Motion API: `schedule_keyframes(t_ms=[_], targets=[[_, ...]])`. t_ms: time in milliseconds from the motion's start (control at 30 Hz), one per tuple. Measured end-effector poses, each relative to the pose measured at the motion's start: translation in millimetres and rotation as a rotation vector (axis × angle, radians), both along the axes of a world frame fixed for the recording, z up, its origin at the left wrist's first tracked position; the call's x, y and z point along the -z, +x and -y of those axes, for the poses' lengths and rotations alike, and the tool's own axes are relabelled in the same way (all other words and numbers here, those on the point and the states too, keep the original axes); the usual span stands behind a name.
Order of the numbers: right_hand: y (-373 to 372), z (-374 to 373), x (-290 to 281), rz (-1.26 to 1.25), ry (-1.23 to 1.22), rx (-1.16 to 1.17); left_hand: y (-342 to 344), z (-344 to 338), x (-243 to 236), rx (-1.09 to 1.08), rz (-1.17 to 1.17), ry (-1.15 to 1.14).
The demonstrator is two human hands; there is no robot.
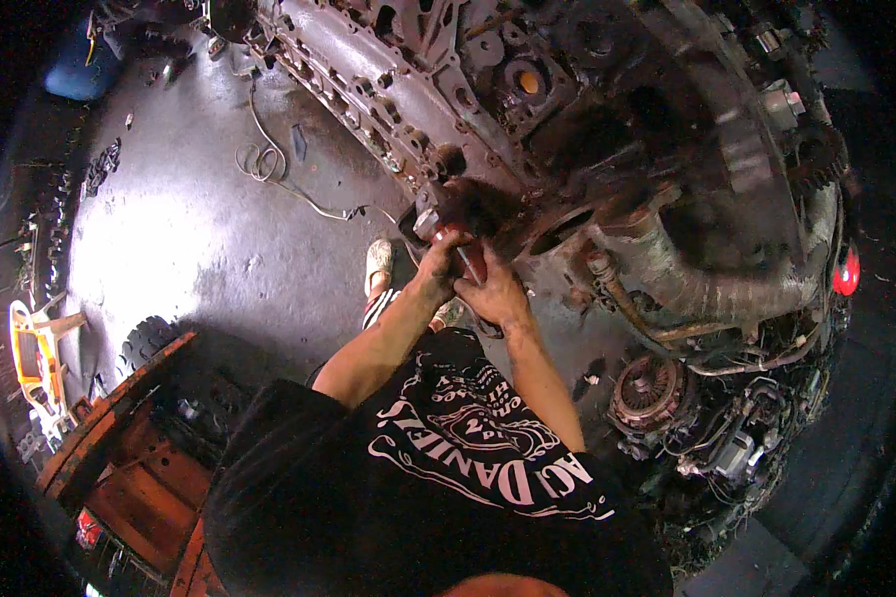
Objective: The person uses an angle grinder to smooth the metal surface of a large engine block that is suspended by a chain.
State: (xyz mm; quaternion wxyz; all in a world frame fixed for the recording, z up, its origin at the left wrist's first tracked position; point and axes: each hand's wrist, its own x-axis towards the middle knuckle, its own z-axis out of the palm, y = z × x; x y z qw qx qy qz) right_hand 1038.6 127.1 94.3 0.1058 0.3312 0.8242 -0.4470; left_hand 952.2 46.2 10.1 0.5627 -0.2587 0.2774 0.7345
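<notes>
Both my hands meet at the rusty end of the big greasy engine block (pixel 528 119), my left hand (pixel 436 269) and right hand (pixel 496 297) with fingers wrapped tight around a red-handled tool (pixel 460 251) pressed against its corner, above the oily floor (pixel 199 229).

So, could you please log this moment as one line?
left hand: on red-handled tool | right hand: on tool | tool at engine | floor: cord
</notes>
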Motion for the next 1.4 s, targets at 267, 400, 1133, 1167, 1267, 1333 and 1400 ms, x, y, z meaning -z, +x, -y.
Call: schedule_keyframes(t_ms=[267,400,1133,1167,1267,1333,1400], targets=[[-4,0,-9,-0.013,-0.006,0.010,1,-5,-12,-0.093,-0.046,0.022],[-6,-1,-6,-0.052,-0.067,0.023,0,-5,-7,-0.104,-0.043,0.000],[73,49,-23,-0.162,-0.157,0.205,67,50,-54,0.017,-0.273,-0.050],[70,48,-28,-0.209,-0.187,0.163,66,56,-66,-0.039,-0.338,-0.031],[66,43,-12,-0.262,-0.085,0.061,58,59,-52,0.013,-0.358,-0.038],[64,40,-4,-0.196,-0.133,0.088,55,51,-41,0.039,-0.224,-0.090],[65,31,-4,-0.196,-0.046,0.012,61,44,-20,0.022,-0.241,-0.079]])
